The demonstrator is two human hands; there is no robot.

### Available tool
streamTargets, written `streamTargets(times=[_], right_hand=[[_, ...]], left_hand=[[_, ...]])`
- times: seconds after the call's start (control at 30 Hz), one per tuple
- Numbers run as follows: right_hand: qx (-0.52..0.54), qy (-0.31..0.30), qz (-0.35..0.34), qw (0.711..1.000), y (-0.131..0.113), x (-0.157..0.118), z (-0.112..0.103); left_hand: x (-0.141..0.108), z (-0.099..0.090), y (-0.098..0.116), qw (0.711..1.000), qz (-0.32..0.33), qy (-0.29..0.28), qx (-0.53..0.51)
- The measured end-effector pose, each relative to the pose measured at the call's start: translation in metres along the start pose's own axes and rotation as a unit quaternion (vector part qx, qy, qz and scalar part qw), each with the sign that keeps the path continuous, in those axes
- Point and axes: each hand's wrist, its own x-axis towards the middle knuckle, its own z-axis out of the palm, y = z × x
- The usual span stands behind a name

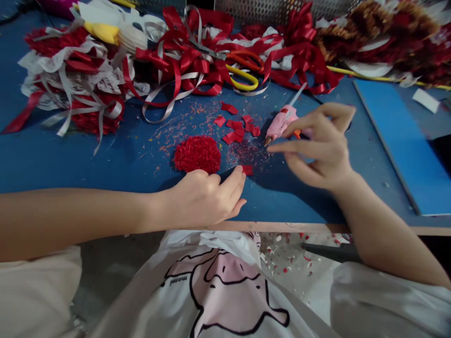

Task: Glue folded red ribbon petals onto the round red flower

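Red and tufted, the pompom (198, 154) is set on the blue worktop (141, 162), just beyond the left hand (204, 197). It looks already formed, while a cluster of scraps (235, 137) is left loose beyond it to the right, attached to nothing. One lone scrap (248, 170) is met by the fingers of the left hand; whether it is pinched or only touched cannot be told. The fingers of the right hand (324, 148) are spread, with nothing seen gripped. The gun (280, 121) is partly covered by that hand, and contact between them cannot be made out.

Scissors (248, 87) are laid among tangled ribbon (179, 70) at the back. A bundle (84, 70) of red and white strips is heaped to the left, and a board (405, 141) is laid flat to the right. Between pompom and gun, the surface is littered with crumbs (248, 152), but reach there does not seem blocked.
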Motion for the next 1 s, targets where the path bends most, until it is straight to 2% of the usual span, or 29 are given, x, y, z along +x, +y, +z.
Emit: streamTargets(times=[0.07,0.23,0.43,0.73,1.0], right_hand=[[0.01,-0.026,-0.059,0.998,-0.01,0.0,0.002],[-0.015,-0.119,-0.018,0.993,-0.013,-0.009,0.007],[-0.032,-0.069,-0.108,0.991,-0.018,-0.006,0.008],[-0.042,-0.06,-0.093,0.993,-0.019,-0.002,0.003],[-0.019,-0.089,-0.114,0.989,-0.019,-0.004,0.004]], left_hand=[[-0.001,0.0,0.0,1.0,0.016,0.02,0.017],[-0.004,0.001,-0.002,0.996,0.068,0.053,0.028],[-0.001,0.001,-0.004,0.997,0.058,0.056,-0.002],[0.007,0.001,-0.008,0.995,0.0,0.083,-0.057],[0.008,0.006,-0.012,0.993,0.015,0.095,-0.062]])
